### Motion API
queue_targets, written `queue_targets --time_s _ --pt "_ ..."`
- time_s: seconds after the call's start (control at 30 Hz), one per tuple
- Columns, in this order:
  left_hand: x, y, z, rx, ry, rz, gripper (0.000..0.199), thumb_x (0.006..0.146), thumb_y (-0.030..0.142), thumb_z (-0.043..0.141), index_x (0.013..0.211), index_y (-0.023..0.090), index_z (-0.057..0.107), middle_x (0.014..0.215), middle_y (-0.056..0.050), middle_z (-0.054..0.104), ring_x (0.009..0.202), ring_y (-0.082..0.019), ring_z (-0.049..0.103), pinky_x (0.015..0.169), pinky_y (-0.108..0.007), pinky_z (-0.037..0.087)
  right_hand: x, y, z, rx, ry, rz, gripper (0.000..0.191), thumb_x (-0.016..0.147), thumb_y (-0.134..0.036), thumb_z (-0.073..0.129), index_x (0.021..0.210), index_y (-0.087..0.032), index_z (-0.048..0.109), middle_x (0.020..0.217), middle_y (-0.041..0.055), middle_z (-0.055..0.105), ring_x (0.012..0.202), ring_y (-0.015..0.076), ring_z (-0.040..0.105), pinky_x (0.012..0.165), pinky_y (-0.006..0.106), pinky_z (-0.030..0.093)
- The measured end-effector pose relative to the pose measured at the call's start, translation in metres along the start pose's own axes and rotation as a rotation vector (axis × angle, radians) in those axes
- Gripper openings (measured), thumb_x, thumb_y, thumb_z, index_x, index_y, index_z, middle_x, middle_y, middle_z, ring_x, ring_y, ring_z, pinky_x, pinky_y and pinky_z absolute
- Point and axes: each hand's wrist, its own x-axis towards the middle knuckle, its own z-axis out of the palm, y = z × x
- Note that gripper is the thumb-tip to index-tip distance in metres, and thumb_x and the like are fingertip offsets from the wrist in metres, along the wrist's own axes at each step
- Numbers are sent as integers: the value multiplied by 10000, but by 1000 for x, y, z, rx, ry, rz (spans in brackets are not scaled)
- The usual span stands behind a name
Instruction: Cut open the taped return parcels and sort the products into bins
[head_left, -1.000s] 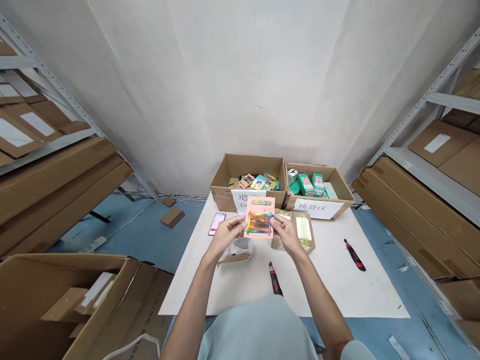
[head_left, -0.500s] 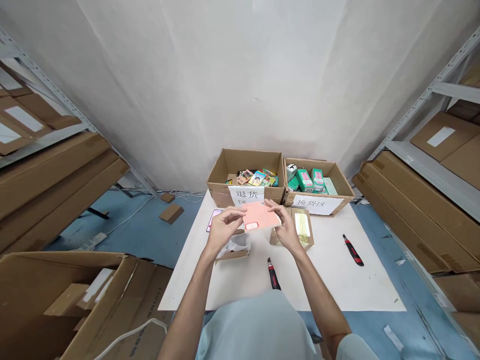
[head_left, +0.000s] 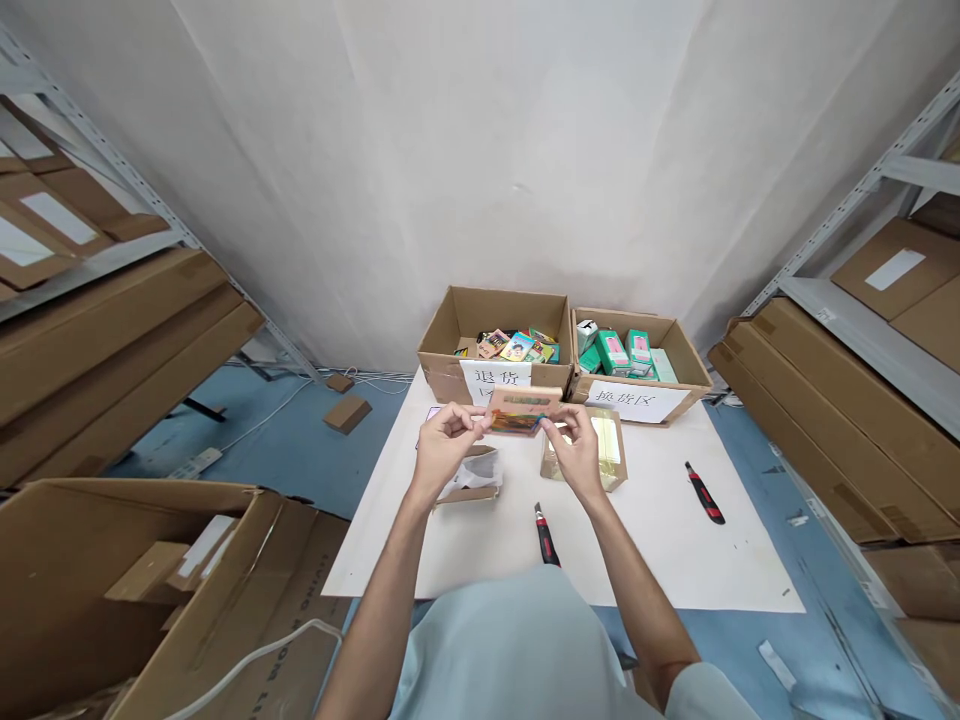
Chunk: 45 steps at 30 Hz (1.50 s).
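Observation:
Both of my hands hold a small book (head_left: 523,411) above the table. Its picture side, pink with colourful drawings, tilts toward me. My left hand (head_left: 448,447) pinches the book's left edge between thumb and fingers. At the right edge, my right hand (head_left: 576,450) grips it the same way. Below my left hand lies an opened small carton (head_left: 469,494) with white wrapping inside. Partly behind my right hand sits a taped carton (head_left: 611,455) with a white label. A red and black utility knife (head_left: 546,535) lies on the table between my forearms.
At the table's back stand two labelled cartons: the left carton (head_left: 442,378) holds several small colourful books, the right carton (head_left: 679,408) several green boxes. Another utility knife (head_left: 705,492) lies on the right of the table (head_left: 637,560). A large open carton (head_left: 247,560) stands at left; loaded shelves flank both sides.
The book has turned in my hands from its plain pink side to its colourful picture side. Both hands remain on its edges. The view has shifted slightly.

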Motion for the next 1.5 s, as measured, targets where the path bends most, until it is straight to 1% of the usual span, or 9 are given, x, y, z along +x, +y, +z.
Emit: queue_targets --time_s 0.17,0.37,0.57,0.77,0.9,1.07,1.23,1.33,1.5 --pt "-3 2 -9 42 -133 -106 448 815 594 896 986 199 773 679 18 675 554 -128 614 521 -227 517 -5 -1 -3 -72 -64 -4 262 1009 -489 701 1029 -243 787 1052 61 817 979 219 743 782 307 556" --pt "-5 5 -17 36 -169 -60 403 858 479 835 1116 170 849 674 19 657 530 -90 499 487 -198 426 -4 -16 -12 -61 -135 -30 269 991 -408 665 1112 -250 846 1121 70 835 994 217 753 782 310 574" --pt "-3 23 -6 67 -67 -40 371 786 475 895 977 158 863 682 -9 701 574 -119 579 529 -222 492 0 -36 -6 24 -85 38 288 871 -503 831 944 -227 789 788 16 774 705 166 677 633 264 517" --pt "2 24 4 64 -26 -121 482 829 637 867 754 176 747 539 33 562 426 -90 470 418 -212 381 5 -38 4 87 -137 164 582 873 -790 793 777 -239 632 489 -76 541 444 108 472 482 237 388" --pt "5 -4 -1 69 -60 -159 602 822 765 827 730 178 727 648 -41 697 494 -133 614 442 -223 438 6 -17 3 75 -157 204 587 863 -795 805 871 -215 717 582 -31 655 458 121 535 473 242 409" --pt "-11 -66 -11 91 -89 -371 728 855 873 702 916 158 821 948 -148 841 690 -222 768 524 -278 577 -24 39 1 52 -186 325 648 988 -797 598 1097 -200 827 993 100 828 650 178 741 521 266 535" --pt "-70 -128 -19 37 -123 -652 764 736 545 973 1374 193 744 1265 -155 829 930 -284 820 623 -330 667 -97 110 -2 52 -251 544 639 793 -586 822 1305 -207 773 1233 131 818 751 207 761 527 291 603" --pt "-95 -150 -19 11 -193 -723 624 710 503 970 1220 190 795 1221 -134 843 1081 -326 822 733 -362 703 -126 138 -7 53 -302 673 649 758 -521 797 1325 -209 752 1194 118 819 753 222 778 516 303 621" --pt "-40 -142 -3 118 -153 -635 504 691 448 940 1098 171 831 1089 -125 857 893 -312 827 653 -392 703 -65 133 -7 -23 -335 596 586 814 -469 767 1341 -211 767 1269 128 827 799 250 802 588 362 681"
